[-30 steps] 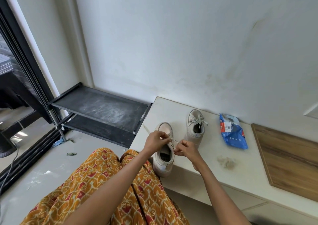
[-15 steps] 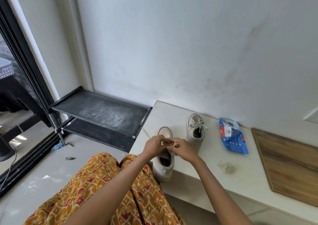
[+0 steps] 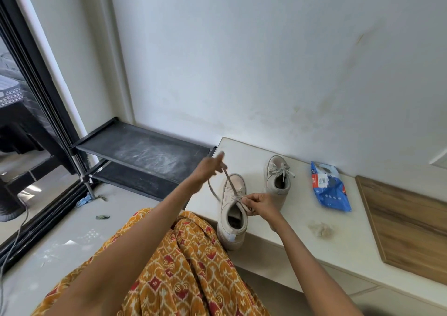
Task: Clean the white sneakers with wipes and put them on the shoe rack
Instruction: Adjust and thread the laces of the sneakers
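Observation:
Two white sneakers stand on a pale stone ledge (image 3: 302, 240). The near sneaker (image 3: 232, 215) sits at the ledge's front edge, heel toward me. My left hand (image 3: 210, 167) is raised up and to the left of it, pinching one end of its lace (image 3: 229, 182) and pulling it taut. My right hand (image 3: 260, 205) pinches the other lace end at the sneaker's tongue. The far sneaker (image 3: 278, 176) stands behind, its laces tied in a bow. A blue pack of wipes (image 3: 330, 190) lies to its right. The black shoe rack (image 3: 142, 156) stands left of the ledge.
A wooden board (image 3: 408, 228) lies on the right of the ledge. A clump of dust or lint (image 3: 323, 230) sits near the front edge. A white wall rises behind. A black sliding door frame (image 3: 36, 103) and a cable (image 3: 14, 238) are at the left.
Both hands were together over the near sneaker's laces. My left hand has since swung up and to the left, drawing a lace end out; my right hand stays at the tongue.

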`<act>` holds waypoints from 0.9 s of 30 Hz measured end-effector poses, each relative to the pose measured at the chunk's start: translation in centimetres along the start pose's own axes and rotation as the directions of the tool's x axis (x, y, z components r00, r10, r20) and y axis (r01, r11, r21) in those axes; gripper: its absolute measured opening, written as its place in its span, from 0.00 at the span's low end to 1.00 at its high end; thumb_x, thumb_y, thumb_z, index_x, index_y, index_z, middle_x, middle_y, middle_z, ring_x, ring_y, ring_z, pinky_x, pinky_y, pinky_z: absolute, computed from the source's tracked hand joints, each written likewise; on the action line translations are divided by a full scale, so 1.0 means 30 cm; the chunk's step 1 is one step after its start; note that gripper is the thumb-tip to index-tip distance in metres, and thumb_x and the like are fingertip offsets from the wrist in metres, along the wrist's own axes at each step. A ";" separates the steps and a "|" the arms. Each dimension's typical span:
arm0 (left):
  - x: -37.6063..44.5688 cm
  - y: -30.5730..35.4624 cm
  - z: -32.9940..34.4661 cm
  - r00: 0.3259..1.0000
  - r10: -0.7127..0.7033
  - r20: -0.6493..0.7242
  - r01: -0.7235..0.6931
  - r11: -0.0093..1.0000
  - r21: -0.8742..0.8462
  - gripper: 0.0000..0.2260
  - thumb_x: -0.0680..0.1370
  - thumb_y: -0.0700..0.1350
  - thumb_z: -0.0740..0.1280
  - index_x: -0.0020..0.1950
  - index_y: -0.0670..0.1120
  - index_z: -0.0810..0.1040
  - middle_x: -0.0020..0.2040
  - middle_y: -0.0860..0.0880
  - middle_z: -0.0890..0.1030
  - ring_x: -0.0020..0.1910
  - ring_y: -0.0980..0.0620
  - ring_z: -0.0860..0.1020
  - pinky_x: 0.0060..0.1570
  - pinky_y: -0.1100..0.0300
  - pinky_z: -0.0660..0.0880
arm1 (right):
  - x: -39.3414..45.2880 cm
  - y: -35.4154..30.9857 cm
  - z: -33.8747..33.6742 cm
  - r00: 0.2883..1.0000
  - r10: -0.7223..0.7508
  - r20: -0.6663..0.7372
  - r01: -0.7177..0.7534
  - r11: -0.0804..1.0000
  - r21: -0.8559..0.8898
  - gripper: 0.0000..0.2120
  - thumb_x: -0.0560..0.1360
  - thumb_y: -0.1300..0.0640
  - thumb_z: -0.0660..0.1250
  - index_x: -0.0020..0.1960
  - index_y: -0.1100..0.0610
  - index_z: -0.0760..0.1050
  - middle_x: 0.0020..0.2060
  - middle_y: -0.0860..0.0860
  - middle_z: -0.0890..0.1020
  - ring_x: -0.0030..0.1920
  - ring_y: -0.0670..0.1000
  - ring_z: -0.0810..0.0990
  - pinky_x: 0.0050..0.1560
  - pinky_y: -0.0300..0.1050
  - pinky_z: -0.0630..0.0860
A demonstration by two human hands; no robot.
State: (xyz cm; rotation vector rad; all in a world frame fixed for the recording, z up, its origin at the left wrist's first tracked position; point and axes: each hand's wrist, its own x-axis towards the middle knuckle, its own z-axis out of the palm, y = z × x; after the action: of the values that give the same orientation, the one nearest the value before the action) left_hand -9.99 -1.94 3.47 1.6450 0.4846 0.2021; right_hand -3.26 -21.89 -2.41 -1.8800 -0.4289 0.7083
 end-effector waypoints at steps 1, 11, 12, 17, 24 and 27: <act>0.000 0.010 -0.015 0.997 -0.026 -0.067 0.011 0.976 -0.219 0.23 0.82 0.55 0.53 0.41 0.39 0.77 0.40 0.44 0.79 0.39 0.50 0.77 0.41 0.62 0.73 | 0.000 -0.004 0.000 1.000 0.003 0.007 -0.003 1.000 -0.004 0.06 0.75 0.61 0.68 0.49 0.61 0.81 0.33 0.48 0.81 0.36 0.44 0.78 0.37 0.39 0.79; -0.034 -0.027 0.013 0.993 0.115 0.019 -0.113 0.991 -0.068 0.16 0.82 0.50 0.57 0.37 0.46 0.71 0.31 0.52 0.68 0.25 0.58 0.63 0.23 0.67 0.60 | -0.003 -0.021 0.009 1.000 0.007 -0.003 -0.007 0.999 -0.032 0.05 0.77 0.62 0.65 0.50 0.57 0.79 0.35 0.50 0.78 0.37 0.44 0.76 0.36 0.38 0.79; -0.037 -0.041 0.015 0.979 0.134 0.156 -0.151 0.983 0.108 0.13 0.81 0.47 0.59 0.41 0.44 0.76 0.33 0.51 0.71 0.28 0.58 0.66 0.25 0.68 0.63 | -0.001 -0.018 0.011 1.000 0.008 -0.005 -0.008 0.999 -0.033 0.05 0.77 0.62 0.65 0.49 0.56 0.79 0.36 0.51 0.78 0.38 0.45 0.76 0.36 0.38 0.79; -0.036 -0.120 0.048 0.890 0.067 0.451 -0.336 0.765 0.550 0.08 0.76 0.36 0.66 0.52 0.41 0.82 0.45 0.45 0.84 0.40 0.58 0.78 0.40 0.77 0.70 | -0.003 -0.009 0.016 1.000 -0.008 -0.012 0.008 0.999 -0.037 0.05 0.77 0.60 0.65 0.47 0.53 0.79 0.38 0.50 0.79 0.39 0.46 0.76 0.39 0.39 0.79; -0.018 -0.120 0.102 0.930 0.107 0.352 -0.315 0.725 0.612 0.12 0.74 0.41 0.70 0.57 0.44 0.78 0.46 0.44 0.83 0.43 0.51 0.78 0.44 0.63 0.71 | -0.014 -0.009 0.006 0.998 -0.046 0.047 0.046 0.999 0.000 0.05 0.77 0.58 0.65 0.50 0.52 0.79 0.42 0.50 0.82 0.42 0.45 0.79 0.40 0.37 0.78; -0.009 -0.114 0.113 0.930 0.097 0.354 -0.322 0.676 0.662 0.09 0.74 0.42 0.70 0.53 0.44 0.83 0.46 0.45 0.84 0.45 0.50 0.81 0.47 0.60 0.75 | -0.023 -0.004 -0.005 0.995 -0.055 0.083 0.054 0.998 0.022 0.05 0.76 0.58 0.67 0.50 0.53 0.80 0.43 0.50 0.83 0.42 0.45 0.80 0.40 0.36 0.77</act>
State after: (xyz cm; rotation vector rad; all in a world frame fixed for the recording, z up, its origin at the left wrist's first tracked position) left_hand -9.53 -4.89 -0.32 2.4661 0.1256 -0.0842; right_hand -3.69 -22.35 -2.06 -1.8184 -0.5231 0.7540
